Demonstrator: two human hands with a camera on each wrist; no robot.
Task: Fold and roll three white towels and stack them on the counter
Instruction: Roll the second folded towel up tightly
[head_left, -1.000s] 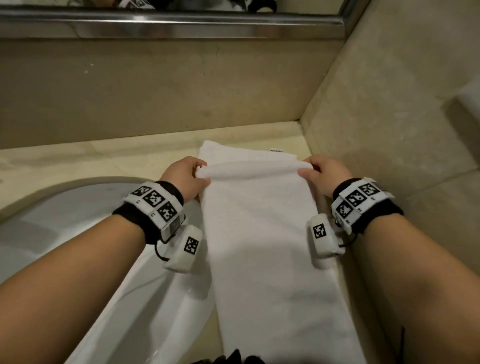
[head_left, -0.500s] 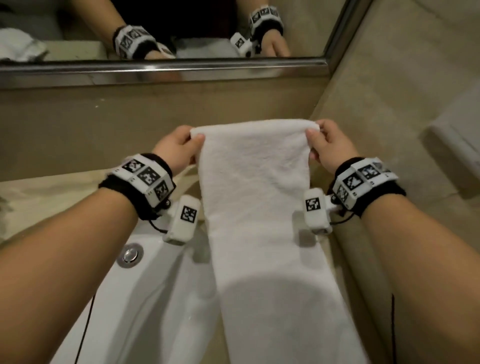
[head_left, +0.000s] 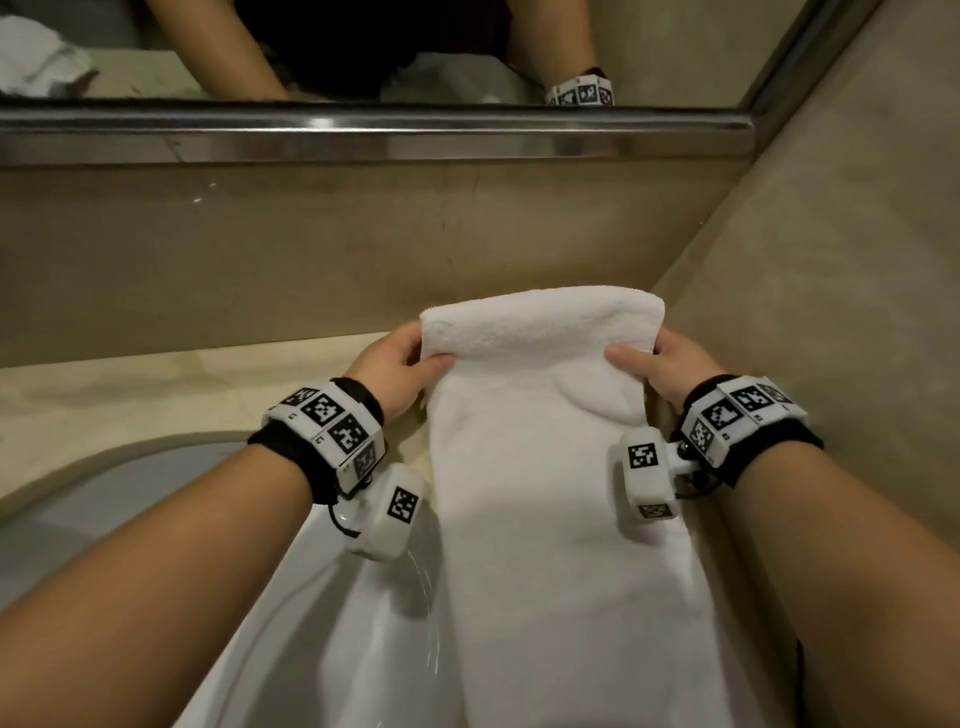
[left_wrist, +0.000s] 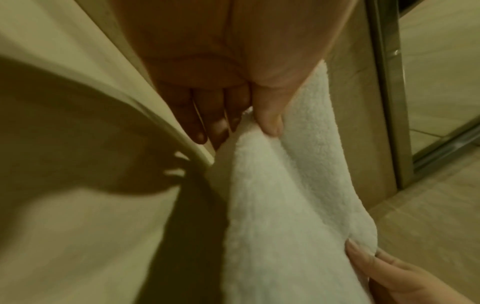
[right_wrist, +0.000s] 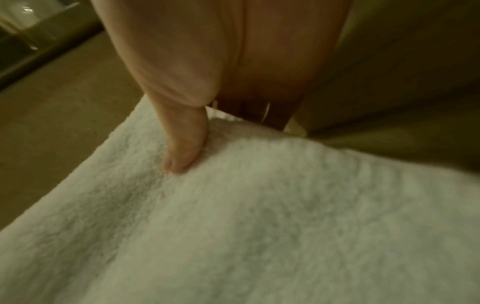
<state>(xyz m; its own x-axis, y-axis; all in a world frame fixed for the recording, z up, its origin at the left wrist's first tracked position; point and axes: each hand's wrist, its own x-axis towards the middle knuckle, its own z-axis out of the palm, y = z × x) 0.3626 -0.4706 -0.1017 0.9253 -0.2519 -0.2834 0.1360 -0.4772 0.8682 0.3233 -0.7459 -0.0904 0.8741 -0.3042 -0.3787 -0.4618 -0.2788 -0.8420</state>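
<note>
Towel (head_left: 540, 467): white, long strip, running from the near edge of the head view up to the back wall, lying along the counter (head_left: 130, 395) between the sink (head_left: 291, 597) and the right side wall. Far end is folded over into a thick doubled band, raised off the counter. Left hand (head_left: 387, 371) pinches the left edge of that band, thumb on top of the cloth, fingers underneath; left wrist view confirms thumb pressed into the terry with fingers behind. Right hand (head_left: 662, 364) pinches the right edge the same way, thumb on top; right wrist view shows the thumb sunk into the pile, fingers hidden behind the edge. Hands are apart, one at each side of the towel. Mirror (head_left: 363, 47) above the metal ledge reflects the forearms and a crumpled white cloth (head_left: 39, 57) at top left.
</note>
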